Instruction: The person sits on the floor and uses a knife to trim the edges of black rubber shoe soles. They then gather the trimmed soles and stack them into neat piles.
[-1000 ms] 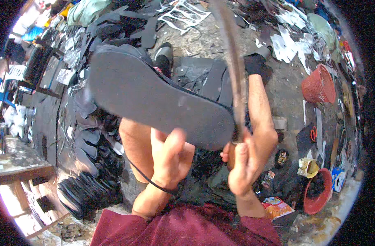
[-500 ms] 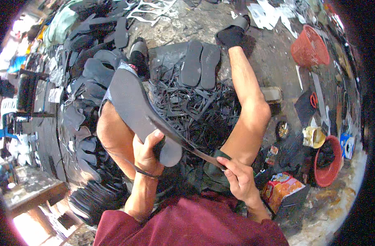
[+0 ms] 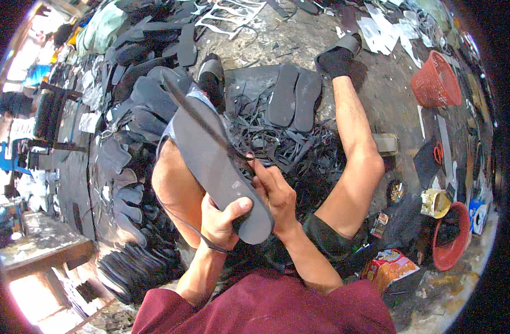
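Observation:
A dark grey shoe sole [image 3: 205, 150] lies aslant over my left thigh, its far end resting on a light-coloured patch there. My left hand [image 3: 221, 222] grips its near end, thumb flat on the upper face. Close to the sole's right edge, my right hand [image 3: 276, 195] pinches the near end of a long, thin dark strip [image 3: 202, 121]. That strip stretches up across the sole toward its far end and is partly blurred. Between my legs lies a heap of black offcut strips [image 3: 266, 142], with a pair of dark soles [image 3: 293, 99] beyond it.
Piled sole pieces [image 3: 146, 100] and a row of stacked soles [image 3: 135, 270] lie at my left. To the right are a red basket [image 3: 436, 80], a red basin [image 3: 454, 239], red-handled scissors [image 3: 438, 151] and a colourful packet [image 3: 388, 268]. A wooden bench [image 3: 54, 256] stands far left.
My right hand has come left and up from beside my thigh to the sole's edge. The strip now lies across the sole, and the sole's face has turned more toward me.

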